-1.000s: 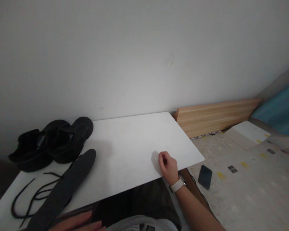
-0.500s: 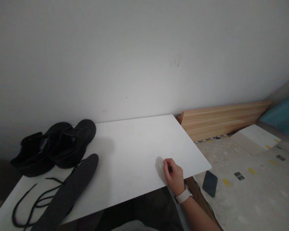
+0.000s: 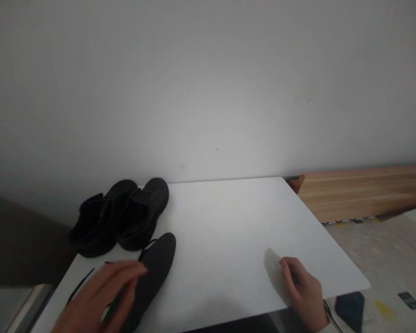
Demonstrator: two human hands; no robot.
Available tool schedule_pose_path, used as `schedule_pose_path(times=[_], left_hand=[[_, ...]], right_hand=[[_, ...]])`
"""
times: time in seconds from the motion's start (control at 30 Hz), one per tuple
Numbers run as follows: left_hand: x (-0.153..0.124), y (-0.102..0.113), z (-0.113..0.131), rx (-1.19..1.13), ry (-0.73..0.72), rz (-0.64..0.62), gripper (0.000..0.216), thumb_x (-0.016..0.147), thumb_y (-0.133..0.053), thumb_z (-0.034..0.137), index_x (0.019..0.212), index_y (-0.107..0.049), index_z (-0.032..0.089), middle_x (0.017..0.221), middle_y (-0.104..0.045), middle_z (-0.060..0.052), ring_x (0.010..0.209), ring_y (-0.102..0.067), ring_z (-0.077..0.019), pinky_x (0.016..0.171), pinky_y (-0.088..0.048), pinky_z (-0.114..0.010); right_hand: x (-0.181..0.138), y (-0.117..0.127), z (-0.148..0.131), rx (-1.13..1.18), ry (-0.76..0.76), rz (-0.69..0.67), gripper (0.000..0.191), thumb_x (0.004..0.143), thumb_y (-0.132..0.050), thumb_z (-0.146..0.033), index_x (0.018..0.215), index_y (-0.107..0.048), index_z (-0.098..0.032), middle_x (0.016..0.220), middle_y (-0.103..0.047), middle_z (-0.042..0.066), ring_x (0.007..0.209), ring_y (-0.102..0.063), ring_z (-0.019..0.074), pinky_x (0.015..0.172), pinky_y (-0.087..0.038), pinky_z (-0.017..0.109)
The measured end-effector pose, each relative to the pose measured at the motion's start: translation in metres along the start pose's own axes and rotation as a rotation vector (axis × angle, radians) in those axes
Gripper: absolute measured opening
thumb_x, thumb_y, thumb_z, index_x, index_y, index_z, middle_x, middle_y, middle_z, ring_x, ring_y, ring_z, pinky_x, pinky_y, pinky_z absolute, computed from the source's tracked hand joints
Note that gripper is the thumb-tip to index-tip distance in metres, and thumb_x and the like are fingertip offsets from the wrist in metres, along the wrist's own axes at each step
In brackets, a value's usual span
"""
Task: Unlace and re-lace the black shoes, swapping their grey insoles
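Head camera: The person's left hand (image 3: 104, 296) arches over a dark insole (image 3: 156, 268) on the left side of a white table (image 3: 222, 231), thumb and fingers loosely bent; blur hides whether they touch or pinch anything. The right hand (image 3: 303, 291) is at the table's near edge, toward its right end, curled with thumb and fingertips close together; nothing shows in its grasp, though something small could be hidden there. The insole lies flat, likely the steadiest way for so thin a piece, while two black shoes (image 3: 121, 217) stand upright, side by side, at the table's far left corner, seemingly set back to leave room in front. A black lace (image 3: 80, 284) lies near the table's left edge. The shoes' openings face up, their interiors too dark to show any contents.
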State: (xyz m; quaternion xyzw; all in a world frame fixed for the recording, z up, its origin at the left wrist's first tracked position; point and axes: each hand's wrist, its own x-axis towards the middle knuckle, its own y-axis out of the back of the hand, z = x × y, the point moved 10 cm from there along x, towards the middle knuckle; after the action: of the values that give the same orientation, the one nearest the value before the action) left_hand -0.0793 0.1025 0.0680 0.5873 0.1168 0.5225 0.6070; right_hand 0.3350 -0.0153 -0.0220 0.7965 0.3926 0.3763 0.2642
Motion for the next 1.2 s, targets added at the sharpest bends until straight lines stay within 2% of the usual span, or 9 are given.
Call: schedule_pose_path(times=[0.1,0.2,0.37,0.5,0.6,0.73,0.9,1.07,1.2], left_hand=[[0.027,-0.004,-0.060,0.242,0.121,-0.086,0.046,0.098,-0.038,0.044,0.133,-0.052,0.018,0.135,-0.059,-0.016,0.114,-0.063,-0.0370,0.096,-0.052,-0.053],[0.037,-0.024,-0.093,0.282,0.164,-0.248,0.050,0.098,-0.033,0.041,0.139,-0.047,0.015,0.145,-0.051,-0.018,0.117,-0.062,-0.0386,0.093,-0.054,-0.053],[0.041,-0.043,-0.103,0.272,0.180,-0.331,0.041,0.098,-0.035,0.041,0.118,-0.061,0.017,0.150,-0.045,-0.014,0.117,-0.063,-0.0360,0.088,-0.057,-0.047],[0.048,-0.045,-0.097,0.241,0.183,-0.311,0.036,0.099,-0.037,0.040,0.109,-0.064,0.019,0.136,-0.058,-0.010,0.101,-0.069,-0.0302,0.072,-0.058,-0.040],[0.059,-0.032,-0.075,0.239,0.110,-0.181,0.035,0.101,-0.038,0.039,0.105,-0.065,0.017,0.117,-0.064,-0.012,0.099,-0.067,-0.0300,0.079,-0.056,-0.041],[0.066,-0.001,-0.024,0.188,-0.029,0.028,0.030,0.101,-0.044,0.037,0.097,-0.065,0.017,0.102,-0.064,-0.011,0.094,-0.064,-0.0278,0.085,-0.053,-0.040],[0.042,0.028,0.056,0.106,-0.162,0.158,0.011,0.097,-0.057,0.025,0.097,-0.067,0.021,0.095,-0.065,-0.006,0.084,-0.063,-0.0218,0.077,-0.052,-0.032],[0.009,0.005,0.135,-0.020,-0.288,0.100,0.030,0.091,-0.047,0.003,0.100,-0.067,0.024,0.085,-0.067,-0.004,0.077,-0.063,-0.0161,0.066,-0.052,-0.023],[-0.001,-0.025,0.173,-0.161,-0.319,0.136,0.027,0.095,-0.043,0.006,0.086,-0.063,0.022,0.068,-0.059,0.000,0.059,-0.054,-0.0125,0.055,-0.045,-0.023]], right_hand=[[-0.001,0.001,0.003,-0.058,-0.009,-0.011,0.028,0.097,-0.049,-0.044,0.087,-0.062,-0.022,0.066,-0.072,0.001,0.055,-0.070,0.0175,0.049,-0.051,0.023],[-0.001,0.003,0.002,-0.097,-0.012,0.007,0.029,0.097,-0.049,-0.045,0.087,-0.062,-0.021,0.064,-0.071,0.001,0.053,-0.069,0.0172,0.049,-0.051,0.023],[-0.004,0.004,0.006,-0.138,-0.028,0.028,0.030,0.097,-0.049,-0.045,0.087,-0.063,-0.020,0.063,-0.070,0.002,0.051,-0.068,0.0174,0.048,-0.049,0.023],[-0.005,0.004,0.005,-0.138,-0.017,0.036,0.030,0.097,-0.049,-0.045,0.087,-0.063,-0.020,0.067,-0.072,0.003,0.054,-0.069,0.0174,0.051,-0.050,0.023],[-0.004,0.005,0.001,-0.118,0.003,0.035,0.031,0.097,-0.049,-0.046,0.087,-0.063,-0.020,0.070,-0.073,0.003,0.058,-0.072,0.0180,0.053,-0.052,0.023],[-0.003,0.006,-0.003,-0.094,0.024,0.029,0.032,0.098,-0.047,-0.045,0.086,-0.063,-0.020,0.069,-0.073,0.003,0.058,-0.072,0.0180,0.051,-0.050,0.023],[-0.002,0.001,-0.003,-0.061,0.056,0.010,0.029,0.100,-0.047,-0.042,0.088,-0.062,-0.020,0.069,-0.073,0.003,0.057,-0.071,0.0172,0.050,-0.050,0.023],[0.006,-0.001,-0.019,0.089,0.098,-0.064,0.022,0.099,-0.051,-0.037,0.090,-0.063,-0.021,0.075,-0.071,0.002,0.064,-0.069,0.0169,0.058,-0.053,0.024],[0.018,0.015,-0.054,0.269,0.115,-0.066,0.014,0.098,-0.051,-0.030,0.104,-0.061,-0.022,0.100,-0.066,0.007,0.093,-0.066,0.0219,0.078,-0.055,0.032]])
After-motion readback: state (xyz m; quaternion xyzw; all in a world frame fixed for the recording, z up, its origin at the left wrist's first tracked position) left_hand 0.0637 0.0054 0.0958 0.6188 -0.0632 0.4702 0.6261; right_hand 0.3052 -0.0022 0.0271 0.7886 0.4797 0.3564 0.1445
